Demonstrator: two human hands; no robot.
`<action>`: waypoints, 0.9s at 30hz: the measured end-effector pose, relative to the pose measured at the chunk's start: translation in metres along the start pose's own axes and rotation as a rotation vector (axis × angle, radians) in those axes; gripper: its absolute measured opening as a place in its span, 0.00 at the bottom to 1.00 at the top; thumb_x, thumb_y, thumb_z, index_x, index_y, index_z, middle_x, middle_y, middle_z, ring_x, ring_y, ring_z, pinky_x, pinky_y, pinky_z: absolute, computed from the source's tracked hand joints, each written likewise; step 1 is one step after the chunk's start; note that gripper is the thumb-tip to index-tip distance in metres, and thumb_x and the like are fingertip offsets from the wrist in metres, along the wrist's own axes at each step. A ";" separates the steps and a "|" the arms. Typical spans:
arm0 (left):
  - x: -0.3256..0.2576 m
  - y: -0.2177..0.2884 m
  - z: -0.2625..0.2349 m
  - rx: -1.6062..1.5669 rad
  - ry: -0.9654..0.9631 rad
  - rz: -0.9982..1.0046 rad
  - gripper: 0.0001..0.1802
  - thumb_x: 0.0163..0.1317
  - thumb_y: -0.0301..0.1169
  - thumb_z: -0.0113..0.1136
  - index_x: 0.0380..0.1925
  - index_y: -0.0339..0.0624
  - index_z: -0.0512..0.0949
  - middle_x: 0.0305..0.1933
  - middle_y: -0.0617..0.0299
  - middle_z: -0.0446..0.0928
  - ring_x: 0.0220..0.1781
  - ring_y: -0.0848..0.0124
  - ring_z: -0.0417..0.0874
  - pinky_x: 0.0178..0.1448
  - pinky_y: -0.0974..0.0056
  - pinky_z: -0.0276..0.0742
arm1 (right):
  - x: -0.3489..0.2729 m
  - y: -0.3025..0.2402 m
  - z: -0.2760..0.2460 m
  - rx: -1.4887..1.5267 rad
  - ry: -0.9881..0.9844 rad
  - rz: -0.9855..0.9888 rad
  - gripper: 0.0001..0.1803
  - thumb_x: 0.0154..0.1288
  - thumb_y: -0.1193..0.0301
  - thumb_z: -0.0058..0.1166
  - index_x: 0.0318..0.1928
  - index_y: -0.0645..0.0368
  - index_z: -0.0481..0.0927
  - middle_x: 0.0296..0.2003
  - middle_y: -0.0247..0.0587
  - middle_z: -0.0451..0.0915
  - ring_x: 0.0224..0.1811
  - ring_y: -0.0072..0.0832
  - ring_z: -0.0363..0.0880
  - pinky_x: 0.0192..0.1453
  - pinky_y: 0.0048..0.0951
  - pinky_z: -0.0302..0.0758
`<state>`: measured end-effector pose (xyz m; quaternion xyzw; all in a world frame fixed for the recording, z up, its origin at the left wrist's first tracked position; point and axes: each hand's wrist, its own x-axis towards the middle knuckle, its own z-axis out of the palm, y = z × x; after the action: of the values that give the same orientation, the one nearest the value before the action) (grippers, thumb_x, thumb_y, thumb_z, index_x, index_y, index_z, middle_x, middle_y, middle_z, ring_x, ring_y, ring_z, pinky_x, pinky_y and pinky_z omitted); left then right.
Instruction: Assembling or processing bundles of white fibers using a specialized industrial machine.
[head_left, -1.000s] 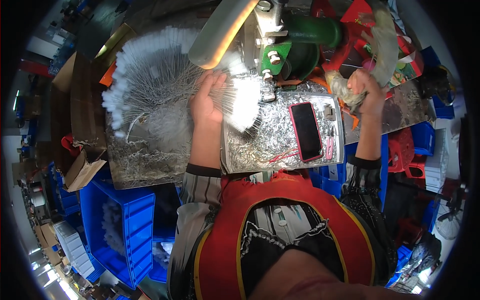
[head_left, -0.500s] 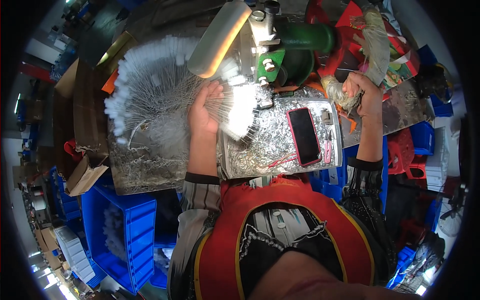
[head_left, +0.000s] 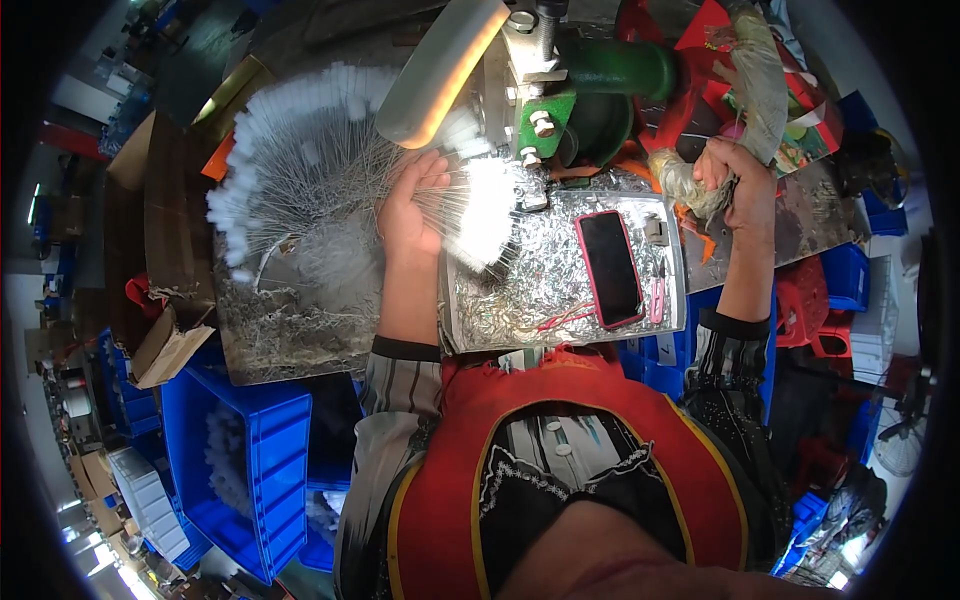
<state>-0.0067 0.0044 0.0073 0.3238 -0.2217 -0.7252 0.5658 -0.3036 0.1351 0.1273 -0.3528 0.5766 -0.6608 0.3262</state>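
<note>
My left hand (head_left: 412, 212) is closed on a bundle of thin wire-stemmed brushes (head_left: 478, 215) with white tufted ends. The bundle's bright right end lies under the lamp, beside a green press (head_left: 545, 125). To the left of that hand, a large fanned heap of similar brushes (head_left: 310, 110) rests on the worktable. My right hand (head_left: 738, 180) is wrapped around the lower end of a curved lever (head_left: 762, 95) bound in pale wrapping. Between my hands is a foil-covered tray (head_left: 500, 325), holding a red-cased phone (head_left: 609, 268) and a small pink-handled tool (head_left: 657, 298).
A lit white lamp (head_left: 440, 75) hangs over the bundle. On the left stand an open cardboard box (head_left: 165, 210) and a blue bin (head_left: 280, 450) with white brushes inside. Red packaging (head_left: 800, 110) lies behind the lever. A red stool (head_left: 805, 300) is at the right.
My right hand has shifted slightly right, still around the lever. My left hand keeps its hold on the brushes, almost unmoved. The whole view has tilted a little.
</note>
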 end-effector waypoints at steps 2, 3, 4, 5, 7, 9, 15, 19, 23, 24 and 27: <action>0.000 0.000 0.001 0.003 0.002 -0.005 0.16 0.60 0.25 0.44 0.48 0.30 0.63 0.45 0.45 0.72 0.44 0.61 0.76 0.44 0.64 0.77 | 0.000 0.000 0.000 -0.003 -0.026 -0.017 0.17 0.52 0.76 0.44 0.08 0.59 0.62 0.09 0.37 0.62 0.14 0.26 0.63 0.29 0.27 0.65; 0.000 0.001 0.001 0.002 0.002 -0.008 0.16 0.60 0.24 0.44 0.48 0.30 0.63 0.45 0.45 0.72 0.44 0.60 0.76 0.44 0.64 0.77 | 0.000 0.007 -0.003 -0.003 -0.026 -0.017 0.17 0.52 0.76 0.44 0.08 0.59 0.62 0.09 0.37 0.62 0.14 0.26 0.63 0.29 0.27 0.65; 0.000 0.001 0.002 0.001 0.002 -0.011 0.16 0.60 0.24 0.44 0.48 0.30 0.62 0.45 0.44 0.72 0.44 0.60 0.76 0.44 0.63 0.77 | 0.002 0.022 -0.010 0.029 -0.034 -0.092 0.17 0.52 0.76 0.43 0.09 0.59 0.62 0.10 0.37 0.62 0.15 0.26 0.64 0.30 0.28 0.65; 0.001 0.001 0.004 0.000 -0.002 -0.015 0.16 0.60 0.24 0.44 0.48 0.30 0.62 0.45 0.44 0.72 0.44 0.60 0.76 0.44 0.63 0.77 | 0.003 0.036 -0.014 0.058 -0.037 -0.169 0.16 0.52 0.76 0.42 0.09 0.59 0.62 0.10 0.37 0.62 0.16 0.26 0.64 0.30 0.28 0.65; 0.001 0.002 0.004 0.008 0.009 -0.021 0.16 0.60 0.24 0.43 0.49 0.30 0.62 0.46 0.44 0.71 0.44 0.59 0.76 0.45 0.63 0.77 | 0.006 0.062 -0.011 0.053 -0.115 -0.314 0.14 0.52 0.77 0.45 0.11 0.60 0.64 0.11 0.37 0.64 0.16 0.26 0.65 0.30 0.28 0.66; 0.000 0.005 0.006 0.006 0.009 -0.030 0.16 0.60 0.24 0.43 0.48 0.30 0.62 0.46 0.44 0.71 0.45 0.59 0.76 0.46 0.63 0.77 | 0.012 0.072 -0.009 0.051 -0.221 -0.450 0.12 0.52 0.78 0.46 0.13 0.62 0.67 0.12 0.37 0.66 0.15 0.26 0.66 0.29 0.28 0.68; 0.002 0.010 0.001 -0.050 0.022 -0.021 0.16 0.59 0.22 0.45 0.47 0.29 0.63 0.46 0.44 0.71 0.47 0.59 0.74 0.50 0.61 0.75 | 0.002 0.030 -0.010 0.104 -0.101 -0.158 0.10 0.50 0.77 0.48 0.14 0.65 0.69 0.11 0.37 0.65 0.14 0.27 0.66 0.27 0.27 0.67; 0.001 0.007 0.002 -0.072 0.040 0.010 0.16 0.58 0.21 0.46 0.47 0.29 0.63 0.46 0.44 0.71 0.47 0.58 0.74 0.52 0.60 0.73 | 0.002 0.022 -0.010 0.105 -0.077 -0.103 0.09 0.49 0.77 0.49 0.15 0.65 0.70 0.11 0.38 0.65 0.14 0.27 0.66 0.27 0.27 0.67; 0.004 0.005 0.005 -0.062 0.029 0.004 0.16 0.58 0.22 0.46 0.47 0.29 0.63 0.46 0.44 0.71 0.47 0.58 0.74 0.53 0.60 0.73 | 0.003 0.028 -0.014 0.075 -0.098 -0.181 0.10 0.50 0.76 0.49 0.15 0.65 0.70 0.11 0.38 0.65 0.15 0.27 0.66 0.27 0.27 0.66; 0.004 0.006 0.004 -0.066 0.026 0.011 0.16 0.58 0.22 0.46 0.47 0.29 0.63 0.45 0.44 0.71 0.47 0.58 0.74 0.53 0.59 0.73 | 0.003 0.027 -0.013 0.076 -0.098 -0.180 0.10 0.50 0.76 0.49 0.15 0.65 0.70 0.11 0.38 0.65 0.15 0.27 0.66 0.27 0.27 0.66; 0.005 0.006 0.002 -0.068 0.029 0.019 0.16 0.59 0.22 0.46 0.47 0.29 0.63 0.45 0.45 0.71 0.47 0.58 0.74 0.53 0.59 0.72 | 0.003 0.018 -0.011 0.075 -0.102 -0.120 0.10 0.50 0.76 0.48 0.15 0.64 0.70 0.11 0.38 0.65 0.15 0.27 0.66 0.27 0.27 0.66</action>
<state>-0.0049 -0.0020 0.0114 0.3128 -0.1916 -0.7220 0.5867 -0.3146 0.1360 0.1089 -0.4076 0.5121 -0.6814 0.3277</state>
